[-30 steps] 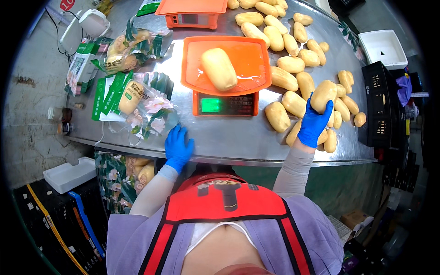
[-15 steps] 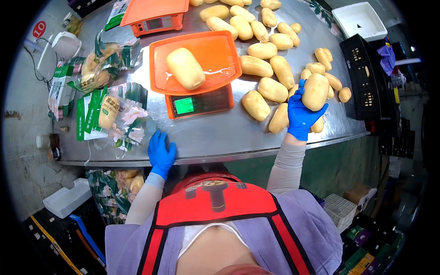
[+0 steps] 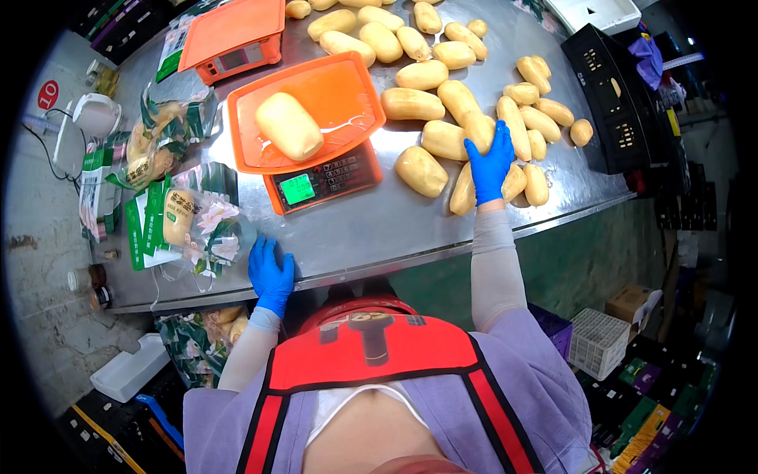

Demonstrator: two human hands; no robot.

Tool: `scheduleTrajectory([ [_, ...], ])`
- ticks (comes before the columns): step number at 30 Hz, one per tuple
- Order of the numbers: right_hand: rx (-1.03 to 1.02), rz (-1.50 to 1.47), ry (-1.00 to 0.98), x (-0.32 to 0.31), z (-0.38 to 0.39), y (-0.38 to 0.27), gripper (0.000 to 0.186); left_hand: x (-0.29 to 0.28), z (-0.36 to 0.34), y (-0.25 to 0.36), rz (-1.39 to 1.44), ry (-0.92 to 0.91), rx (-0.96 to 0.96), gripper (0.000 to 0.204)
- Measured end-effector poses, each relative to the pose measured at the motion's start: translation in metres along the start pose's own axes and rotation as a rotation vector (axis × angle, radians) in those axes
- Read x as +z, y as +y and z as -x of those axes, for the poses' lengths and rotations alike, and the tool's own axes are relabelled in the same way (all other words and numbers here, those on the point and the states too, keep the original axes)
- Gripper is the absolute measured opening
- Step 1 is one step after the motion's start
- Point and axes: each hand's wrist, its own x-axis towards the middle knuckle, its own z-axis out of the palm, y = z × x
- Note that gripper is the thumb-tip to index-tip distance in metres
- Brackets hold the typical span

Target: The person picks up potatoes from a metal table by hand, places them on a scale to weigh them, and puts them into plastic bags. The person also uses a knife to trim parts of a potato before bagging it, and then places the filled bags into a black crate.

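My right hand (image 3: 491, 167), in a blue glove, reaches into a spread of pale yellow lotus root pieces. Its thumb and fingers lie on either side of the near end of one lotus root (image 3: 478, 129), which rests among the others. At the near edge of the metal table, my left hand (image 3: 271, 272), also gloved in blue, lies with its fingers stretched out and holds nothing. One thick lotus root piece (image 3: 289, 126) sits on the orange tray (image 3: 344, 77) of a weighing scale (image 3: 335, 178) with a lit green display.
Printed plastic bags of lotus root (image 3: 201, 217) lie at the left of the table (image 3: 347, 245). A second orange scale (image 3: 233, 35) stands farther back. A black crate (image 3: 608, 99) borders the right side, with a white bin (image 3: 594, 14) behind it. Crates stand below at right.
My right hand has let go of the thick lotus root it held up and now lies around another piece to the left. My left hand stays at the edge. The view has shifted slightly.
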Motion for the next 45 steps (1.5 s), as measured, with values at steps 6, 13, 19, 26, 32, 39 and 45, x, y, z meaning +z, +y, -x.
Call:
scheduleTrajectory([
  [6,-0.229,-0.355,-0.261,0.005,0.029,-0.046,0.077,0.001,0.002,-0.001,0.016,0.009,-0.035,0.052],
  [13,-0.257,0.099,-0.437,0.033,0.084,-0.047,0.087,-0.002,0.000,0.005,0.027,0.031,-0.036,0.049],
  [19,0.265,-0.953,-0.471,-0.005,0.047,-0.117,0.076,-0.004,0.001,0.003,0.032,0.027,-0.063,0.050],
  [26,-0.327,-0.728,-0.204,0.056,-0.002,-0.191,0.080,-0.001,0.003,0.004,0.003,0.011,-0.072,0.054],
  [32,-0.467,-0.152,-0.258,0.080,-0.012,-0.211,0.075,0.004,0.002,0.002,0.023,0.016,-0.078,0.054],
  [39,0.138,-1.117,0.042,0.047,-0.031,-0.148,0.041,-0.005,-0.002,0.005,0.029,0.020,-0.034,0.050],
  [45,0.149,-0.974,0.028,0.039,-0.023,-0.140,0.041,-0.004,0.002,0.007,0.001,0.027,-0.082,0.050],
])
